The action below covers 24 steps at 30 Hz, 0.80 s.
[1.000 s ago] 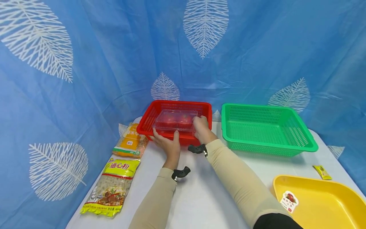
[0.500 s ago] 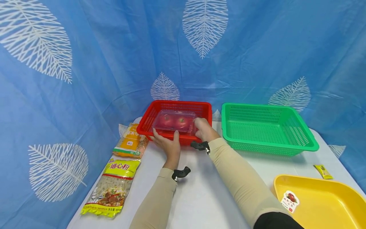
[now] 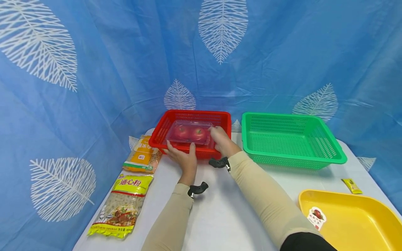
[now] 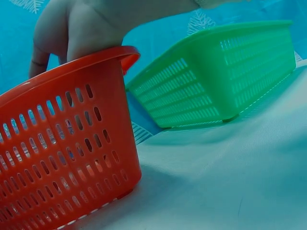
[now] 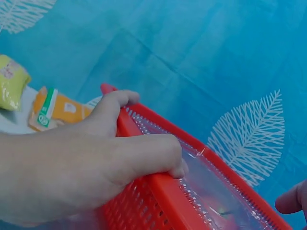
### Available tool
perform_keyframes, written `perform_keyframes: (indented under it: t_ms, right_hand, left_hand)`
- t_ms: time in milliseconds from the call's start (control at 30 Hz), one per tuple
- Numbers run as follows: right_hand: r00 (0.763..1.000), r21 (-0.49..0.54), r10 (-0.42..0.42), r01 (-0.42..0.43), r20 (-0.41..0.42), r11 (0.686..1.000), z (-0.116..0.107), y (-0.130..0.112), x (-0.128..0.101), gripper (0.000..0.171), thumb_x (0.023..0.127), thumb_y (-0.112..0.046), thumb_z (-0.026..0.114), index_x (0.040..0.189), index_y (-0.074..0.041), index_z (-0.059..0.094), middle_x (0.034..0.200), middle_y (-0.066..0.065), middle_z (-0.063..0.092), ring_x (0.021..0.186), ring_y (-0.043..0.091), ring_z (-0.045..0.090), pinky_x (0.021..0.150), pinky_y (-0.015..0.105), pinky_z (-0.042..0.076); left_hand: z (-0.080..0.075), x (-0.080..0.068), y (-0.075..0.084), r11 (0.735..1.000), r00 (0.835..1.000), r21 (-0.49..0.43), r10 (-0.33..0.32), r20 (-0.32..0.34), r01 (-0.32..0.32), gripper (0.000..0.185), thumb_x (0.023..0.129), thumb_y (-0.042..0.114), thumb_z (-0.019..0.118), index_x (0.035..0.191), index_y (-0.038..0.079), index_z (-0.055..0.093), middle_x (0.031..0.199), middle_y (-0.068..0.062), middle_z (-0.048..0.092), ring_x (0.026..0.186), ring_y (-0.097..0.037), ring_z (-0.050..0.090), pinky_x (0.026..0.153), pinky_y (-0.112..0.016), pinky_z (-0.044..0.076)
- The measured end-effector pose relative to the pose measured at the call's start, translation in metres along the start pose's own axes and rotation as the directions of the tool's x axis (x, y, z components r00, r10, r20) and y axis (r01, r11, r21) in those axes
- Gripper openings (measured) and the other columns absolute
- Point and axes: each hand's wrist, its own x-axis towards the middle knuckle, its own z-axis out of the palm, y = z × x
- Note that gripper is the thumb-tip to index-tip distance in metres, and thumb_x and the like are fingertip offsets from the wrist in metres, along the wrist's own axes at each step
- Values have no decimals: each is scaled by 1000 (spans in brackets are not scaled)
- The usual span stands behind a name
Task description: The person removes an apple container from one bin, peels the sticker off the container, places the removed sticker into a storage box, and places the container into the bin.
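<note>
Nearest me on the counter (image 3: pixel 216 216), the yellow tray (image 3: pixel 355 219) and the macaroni packet (image 3: pixel 120 205). Beyond them, my left hand (image 3: pixel 182 157) grips the near rim of the red basket (image 3: pixel 160 134), fingers (image 5: pixel 144 153) curled over its edge. My right hand (image 3: pixel 221 141) holds the right end of the clear box of tomatoes (image 3: pixel 189 132), which lies inside the red basket. The green basket (image 3: pixel 292 139) stands just beside it, farther right.

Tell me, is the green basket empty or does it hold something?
Empty. In the head view the green basket shows only its bare mesh floor and walls; the clear box of tomatoes sits in the red basket.
</note>
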Motion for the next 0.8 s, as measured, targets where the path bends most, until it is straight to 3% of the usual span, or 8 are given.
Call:
perform_keyframes:
  t_ms: [233, 500, 667, 800]
  right_hand:
    - [1000, -81, -20, 21, 15, 996, -8, -10, -12, 53, 107, -25, 52, 156, -6, 43, 149, 16, 48, 131, 33, 47, 108, 53, 45]
    - [994, -5, -17, 18, 107, 1000, -13, -20, -25, 50, 110, -24, 48, 155, -1, 45, 153, 22, 46, 137, 41, 46, 108, 58, 45]
    - [990, -42, -11, 17, 138, 999, -23, -24, -34, 54, 110, -26, 50, 158, -3, 42, 161, 20, 36, 145, 44, 34, 115, 61, 36]
    - [993, -62, 11, -3, 120, 998, -29, -26, -42, 57, 109, -27, 52, 161, -5, 39, 165, 19, 29, 148, 46, 27, 117, 62, 31]
  left_hand:
    - [1, -1, 2, 1000, 1000, 0, -1, 10, 1, 103, 90, 20, 84, 165, 9, 14, 171, -20, 4, 154, -29, 6, 116, -55, 37]
    - [1, -2, 3, 999, 999, 4, -47, 20, 47, 103, 92, 25, 83, 166, 12, 13, 172, -17, 0, 155, -28, 4, 117, -57, 33]
    - [0, -3, 1, 998, 998, 7, -61, 21, 60, 103, 92, 29, 82, 166, 15, 12, 172, -17, -2, 156, -28, 2, 119, -59, 29]
    - [-1, -2, 0, 998, 998, -2, -59, 20, 59, 104, 92, 29, 82, 166, 13, 12, 172, -17, -1, 155, -28, 3, 118, -58, 32]
